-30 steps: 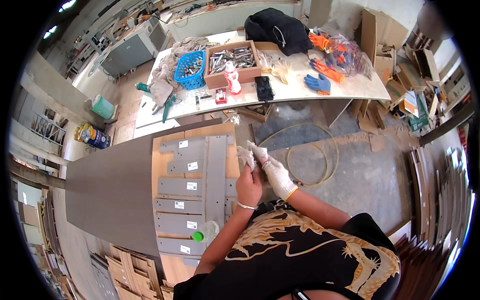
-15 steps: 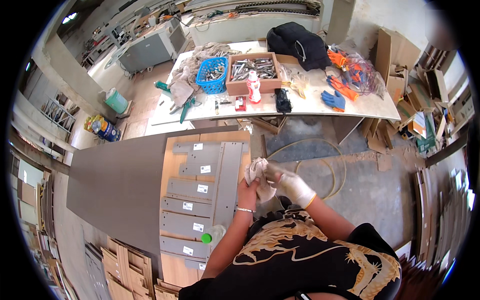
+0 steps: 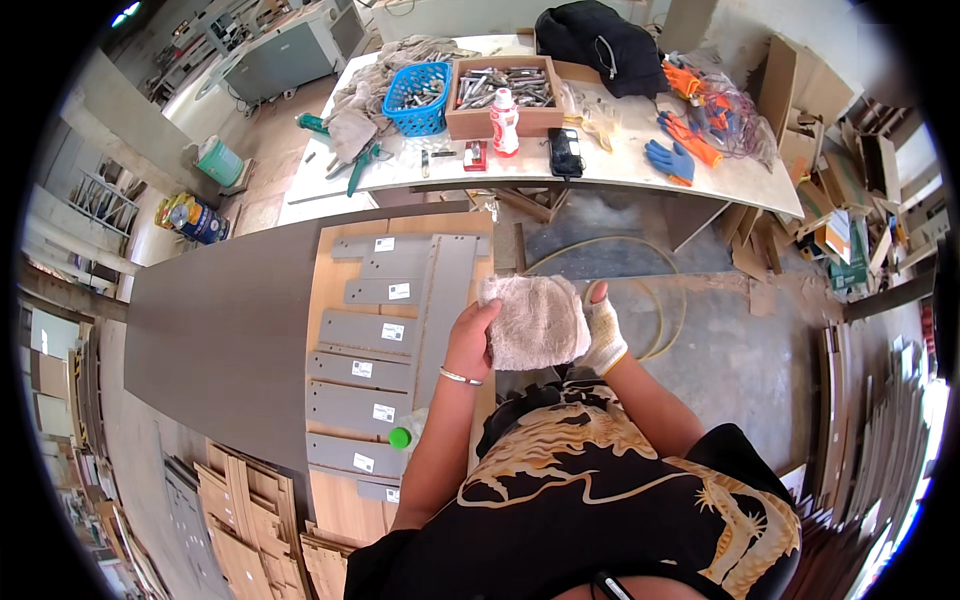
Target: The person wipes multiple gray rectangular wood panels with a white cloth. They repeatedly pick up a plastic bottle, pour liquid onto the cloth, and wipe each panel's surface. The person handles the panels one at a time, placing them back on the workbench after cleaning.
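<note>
Both my hands hold a crumpled off-white cloth (image 3: 535, 320) spread between them in front of my chest. My left hand (image 3: 472, 338) is bare, wears a thin bracelet at the wrist and grips the cloth's left edge. My right hand (image 3: 603, 330) wears a white work glove and grips the cloth's right side, thumb up. Just left of the hands, several grey cut panels (image 3: 385, 335) with small white labels lie on a plywood sheet (image 3: 345, 500). A long grey strip (image 3: 445, 300) lies along them, right under the cloth.
A large dark brown board (image 3: 220, 340) lies left of the panels. A green-capped bottle (image 3: 402, 436) stands by my left forearm. Beyond is a white worktable (image 3: 560, 165) with a blue basket, a box of metal parts, a bottle, gloves and a black bag. A hose coils on the concrete floor.
My hands have drawn apart and the cloth, bunched between them before, is now opened out wide. The view has tilted slightly down and closer.
</note>
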Motion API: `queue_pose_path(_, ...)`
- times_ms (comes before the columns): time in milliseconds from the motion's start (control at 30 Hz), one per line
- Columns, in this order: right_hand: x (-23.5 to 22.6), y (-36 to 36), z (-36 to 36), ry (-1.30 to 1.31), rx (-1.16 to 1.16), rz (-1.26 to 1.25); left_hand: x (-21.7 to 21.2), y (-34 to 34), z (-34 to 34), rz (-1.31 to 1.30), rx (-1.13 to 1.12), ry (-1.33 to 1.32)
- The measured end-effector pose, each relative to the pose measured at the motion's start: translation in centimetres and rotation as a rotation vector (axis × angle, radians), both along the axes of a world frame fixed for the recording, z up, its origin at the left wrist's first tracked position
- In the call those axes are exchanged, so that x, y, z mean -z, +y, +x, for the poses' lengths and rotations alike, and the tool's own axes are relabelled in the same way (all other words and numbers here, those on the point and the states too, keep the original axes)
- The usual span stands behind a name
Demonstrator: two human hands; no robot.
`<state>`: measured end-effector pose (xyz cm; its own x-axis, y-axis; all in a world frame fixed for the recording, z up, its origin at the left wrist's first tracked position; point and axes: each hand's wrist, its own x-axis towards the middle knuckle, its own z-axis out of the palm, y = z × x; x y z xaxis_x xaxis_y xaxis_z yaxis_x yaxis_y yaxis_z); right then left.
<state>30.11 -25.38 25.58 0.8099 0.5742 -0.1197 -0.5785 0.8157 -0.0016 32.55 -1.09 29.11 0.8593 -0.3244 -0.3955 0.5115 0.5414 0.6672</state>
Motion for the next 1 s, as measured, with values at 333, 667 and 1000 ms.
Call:
queue_pose_path(333, -0.5, 1.4, 0.8, -0.178, -0.179, -0.663, 0.7, 1.1, -0.8, 0.262, 0.028, -0.199)
queue_pose_path(667, -7.1, -0.3, 0.1, -0.390, -0.251, -0.779, -1.8, -0.1, -2.3, 0.383, -0.046, -0.285)
queue_pose_path(1000, -5.9, 2.6, -0.2, -0.405, -0.081, -1.058, 4.8, 0.0, -2.2, 0.455, -0.197, -0.037)
